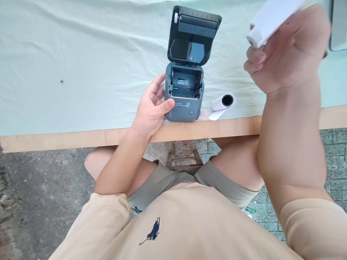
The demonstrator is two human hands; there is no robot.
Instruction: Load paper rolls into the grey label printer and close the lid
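Note:
A dark label printer [182,110] stands on the cloth near the table's front edge. Its lid [181,47] is swung up, and the paper bay inside holds no roll. My left hand [153,106] grips the printer's left side, thumb on the front face. Raised at the upper right, my right hand [290,54] is closed around a white paper roll [273,18], which is slightly blurred and partly cut off by the frame. A second paper roll [217,104] with a black core lies right of the printer, its loose end curling toward the edge.
A pale green cloth [81,54] covers the table, with a bare wooden edge [81,140] in front. A grey flat object [338,25] is partly visible at the far right. Below the table stands a small wooden stool [183,159] between my legs.

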